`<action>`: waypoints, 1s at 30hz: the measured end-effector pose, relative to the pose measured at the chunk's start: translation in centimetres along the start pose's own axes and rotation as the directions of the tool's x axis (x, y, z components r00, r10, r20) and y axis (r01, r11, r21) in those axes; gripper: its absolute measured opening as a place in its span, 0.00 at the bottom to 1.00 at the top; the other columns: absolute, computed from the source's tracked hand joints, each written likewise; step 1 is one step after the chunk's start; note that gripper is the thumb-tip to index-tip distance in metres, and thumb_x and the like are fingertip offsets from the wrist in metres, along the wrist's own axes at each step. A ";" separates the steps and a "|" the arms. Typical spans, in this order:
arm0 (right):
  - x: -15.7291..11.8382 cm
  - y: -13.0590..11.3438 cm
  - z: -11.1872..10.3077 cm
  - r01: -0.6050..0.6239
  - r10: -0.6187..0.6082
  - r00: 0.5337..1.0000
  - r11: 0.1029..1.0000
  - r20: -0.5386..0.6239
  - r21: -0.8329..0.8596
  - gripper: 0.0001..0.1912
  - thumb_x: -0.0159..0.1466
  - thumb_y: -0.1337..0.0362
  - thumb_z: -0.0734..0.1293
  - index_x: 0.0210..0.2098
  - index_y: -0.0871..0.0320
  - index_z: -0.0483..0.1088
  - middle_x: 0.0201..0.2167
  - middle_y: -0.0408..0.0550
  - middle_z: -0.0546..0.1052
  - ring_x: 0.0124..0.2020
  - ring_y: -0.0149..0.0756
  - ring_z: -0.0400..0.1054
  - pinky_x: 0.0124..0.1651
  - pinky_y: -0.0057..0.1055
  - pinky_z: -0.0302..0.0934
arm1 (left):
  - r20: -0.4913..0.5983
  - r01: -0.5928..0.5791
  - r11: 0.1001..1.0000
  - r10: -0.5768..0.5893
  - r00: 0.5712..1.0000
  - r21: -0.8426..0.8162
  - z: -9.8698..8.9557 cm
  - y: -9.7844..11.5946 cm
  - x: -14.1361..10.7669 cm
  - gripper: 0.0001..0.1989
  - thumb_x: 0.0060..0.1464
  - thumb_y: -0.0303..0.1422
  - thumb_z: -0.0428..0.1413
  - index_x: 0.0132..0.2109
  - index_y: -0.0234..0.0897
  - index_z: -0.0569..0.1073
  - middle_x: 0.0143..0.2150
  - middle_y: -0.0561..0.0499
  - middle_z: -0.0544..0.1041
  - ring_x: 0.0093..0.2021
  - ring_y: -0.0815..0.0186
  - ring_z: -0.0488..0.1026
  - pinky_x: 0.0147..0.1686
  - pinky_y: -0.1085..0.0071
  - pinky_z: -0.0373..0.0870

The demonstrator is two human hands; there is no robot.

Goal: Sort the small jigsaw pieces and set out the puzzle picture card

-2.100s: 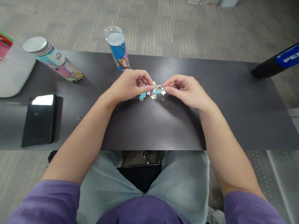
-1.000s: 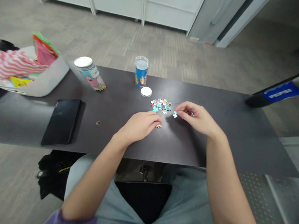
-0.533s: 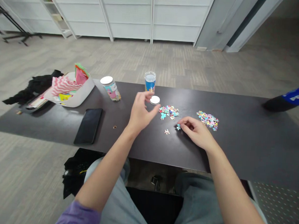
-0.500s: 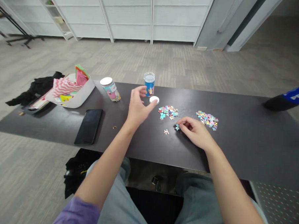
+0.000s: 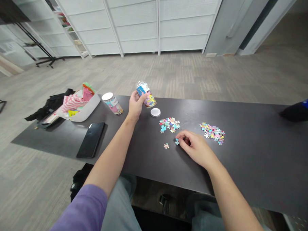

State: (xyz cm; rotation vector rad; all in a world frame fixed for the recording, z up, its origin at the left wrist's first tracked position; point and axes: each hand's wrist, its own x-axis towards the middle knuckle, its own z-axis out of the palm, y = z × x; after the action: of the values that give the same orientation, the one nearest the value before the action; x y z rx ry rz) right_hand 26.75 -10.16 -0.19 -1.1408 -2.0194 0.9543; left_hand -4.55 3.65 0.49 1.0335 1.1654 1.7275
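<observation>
My left hand [image 5: 136, 106] is closed around a clear jar [image 5: 147, 94] with a blue and yellow printed label, its open end tilted up to the left. Just right of the jar lies a white lid [image 5: 155, 112] on the table. My right hand [image 5: 192, 146] pinches a light-blue puzzle piece [image 5: 177, 141] at the tabletop. A single pale puzzle piece [image 5: 166, 146] lies to the left of it. Beyond are two piles of loose pieces, a left pile [image 5: 169, 124] and a right pile [image 5: 213, 132].
A second jar [image 5: 112, 103] with a white lid stands at the left. Near it are a phone [image 5: 91, 140] and a white basket [image 5: 89, 109] of striped cloth. A black and blue object [image 5: 298, 110] is at the right end of the dark table [image 5: 256, 154].
My left hand has taken hold of the blue-labelled jar, which has gone from upright to tilted. My right hand stays pinched on its puzzle piece. The camera view has shifted.
</observation>
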 end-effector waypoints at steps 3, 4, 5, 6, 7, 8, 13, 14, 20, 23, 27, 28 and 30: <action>0.1 0.0 0.1 -0.027 0.027 1.000 1.000 -0.005 -0.008 0.06 0.72 0.46 0.78 0.43 0.36 0.81 0.33 0.49 0.87 0.30 0.62 0.79 0.36 0.60 0.73 | 0.062 0.067 0.993 -0.061 0.996 -0.093 0.1 0.8 0.0 0.31 0.53 0.52 0.77 0.57 0.46 0.79 0.55 0.42 0.91 0.65 0.46 0.90 0.63 0.56 0.87; 0.1 0.0 0.1 -0.035 0.035 0.999 0.999 -0.007 -0.009 0.06 0.72 0.46 0.78 0.43 0.35 0.81 0.33 0.49 0.87 0.30 0.63 0.80 0.36 0.60 0.73 | 0.083 0.092 0.989 -0.083 0.993 -0.117 0.2 1.0 -0.1 0.30 0.54 0.51 0.76 0.59 0.46 0.80 0.57 0.41 0.92 0.65 0.45 0.90 0.63 0.55 0.88; 0.1 0.0 0.1 -0.042 0.042 0.999 0.999 -0.008 -0.010 0.06 0.72 0.46 0.78 0.43 0.35 0.81 0.33 0.49 0.87 0.31 0.63 0.81 0.36 0.60 0.73 | 0.102 0.119 0.984 -0.105 0.989 -0.136 0.3 1.2 -0.2 0.30 0.56 0.50 0.74 0.61 0.45 0.81 0.58 0.40 0.93 0.65 0.44 0.91 0.62 0.54 0.89; 0.1 0.0 0.1 -0.047 0.047 0.999 0.999 -0.008 -0.010 0.06 0.71 0.46 0.78 0.43 0.36 0.82 0.34 0.49 0.88 0.31 0.64 0.81 0.37 0.60 0.73 | 0.117 0.146 0.978 -0.129 0.985 -0.150 0.4 1.4 -0.3 0.29 0.58 0.48 0.72 0.62 0.44 0.82 0.58 0.40 0.93 0.65 0.43 0.91 0.60 0.54 0.90; 0.1 0.0 0.0 -0.053 0.053 0.999 0.999 -0.006 -0.010 0.06 0.71 0.47 0.78 0.43 0.36 0.82 0.34 0.49 0.88 0.32 0.63 0.82 0.37 0.60 0.74 | 0.128 0.171 0.972 -0.152 0.980 -0.162 0.5 1.5 -0.4 0.28 0.61 0.47 0.69 0.64 0.43 0.82 0.58 0.39 0.94 0.64 0.43 0.92 0.59 0.55 0.91; 0.1 0.0 0.0 -0.060 0.060 0.998 0.998 -0.007 -0.010 0.06 0.71 0.47 0.79 0.43 0.36 0.83 0.35 0.49 0.89 0.32 0.63 0.82 0.38 0.59 0.74 | 0.134 0.195 0.966 -0.173 0.976 -0.172 0.5 1.7 -0.5 0.26 0.64 0.45 0.66 0.65 0.42 0.83 0.57 0.39 0.94 0.63 0.44 0.93 0.57 0.55 0.92; 0.3 -0.3 -0.2 -0.085 0.085 0.996 0.996 -0.010 -0.028 0.06 0.71 0.47 0.79 0.43 0.37 0.84 0.36 0.47 0.91 0.32 0.61 0.82 0.39 0.56 0.73 | 0.128 0.261 0.941 -0.237 0.963 -0.215 0.4 2.2 -0.7 0.20 0.76 0.48 0.62 0.62 0.39 0.85 0.47 0.43 0.92 0.54 0.52 0.94 0.48 0.63 0.89; 0.3 -0.3 -0.2 -0.083 0.083 0.997 0.996 -0.008 -0.032 0.06 0.71 0.47 0.79 0.43 0.37 0.84 0.36 0.47 0.91 0.32 0.61 0.83 0.39 0.56 0.72 | 0.127 0.264 0.938 -0.241 0.962 -0.223 0.4 2.2 -0.7 0.21 0.76 0.50 0.66 0.61 0.39 0.85 0.46 0.45 0.90 0.51 0.54 0.93 0.46 0.65 0.88; 0.3 -0.2 -0.2 -0.065 0.065 0.998 0.996 -0.010 -0.058 0.06 0.72 0.47 0.79 0.43 0.37 0.84 0.35 0.46 0.91 0.31 0.59 0.83 0.36 0.55 0.71 | 0.175 0.274 0.913 -0.229 0.957 -0.301 0.2 2.7 -1.1 0.31 0.72 0.64 0.72 0.60 0.41 0.85 0.48 0.46 0.88 0.50 0.58 0.90 0.47 0.65 0.87; 0.2 0.1 -0.2 -0.064 0.063 0.998 0.996 -0.010 -0.060 0.06 0.72 0.46 0.79 0.43 0.37 0.84 0.35 0.46 0.91 0.30 0.60 0.83 0.37 0.56 0.72 | 0.253 0.299 0.891 -0.219 0.942 -0.342 -0.3 3.2 -1.1 0.32 0.74 0.67 0.65 0.57 0.42 0.85 0.50 0.44 0.88 0.50 0.58 0.88 0.44 0.64 0.86; 0.2 0.2 -0.2 -0.064 0.063 0.998 0.996 -0.007 -0.069 0.07 0.74 0.46 0.78 0.43 0.37 0.84 0.36 0.46 0.92 0.31 0.59 0.83 0.38 0.56 0.73 | 0.225 0.299 0.914 -0.242 0.944 -0.274 -0.5 3.5 -1.2 0.31 0.74 0.69 0.67 0.55 0.46 0.84 0.50 0.44 0.87 0.45 0.58 0.85 0.39 0.65 0.83; 0.2 0.2 -0.2 -0.062 0.062 0.998 0.995 -0.003 -0.072 0.07 0.74 0.46 0.78 0.43 0.37 0.84 0.36 0.47 0.92 0.30 0.59 0.82 0.38 0.56 0.73 | 0.226 0.298 0.918 -0.242 0.944 -0.260 -0.4 3.4 -1.3 0.31 0.74 0.69 0.68 0.56 0.46 0.84 0.50 0.45 0.87 0.45 0.59 0.85 0.40 0.65 0.82; 0.2 0.0 -0.3 -0.063 0.064 0.998 0.995 0.003 -0.077 0.07 0.74 0.46 0.77 0.43 0.38 0.83 0.36 0.48 0.91 0.30 0.59 0.82 0.37 0.56 0.73 | 0.255 0.293 0.924 -0.230 0.939 -0.245 -0.2 3.3 -1.5 0.34 0.74 0.70 0.68 0.60 0.45 0.85 0.50 0.46 0.86 0.44 0.60 0.85 0.42 0.65 0.82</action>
State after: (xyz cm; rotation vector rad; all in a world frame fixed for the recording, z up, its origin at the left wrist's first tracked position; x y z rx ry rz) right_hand 26.89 -9.92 -0.03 -1.2519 -2.0509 0.9182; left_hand -4.78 1.38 3.31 0.8293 0.8448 1.4699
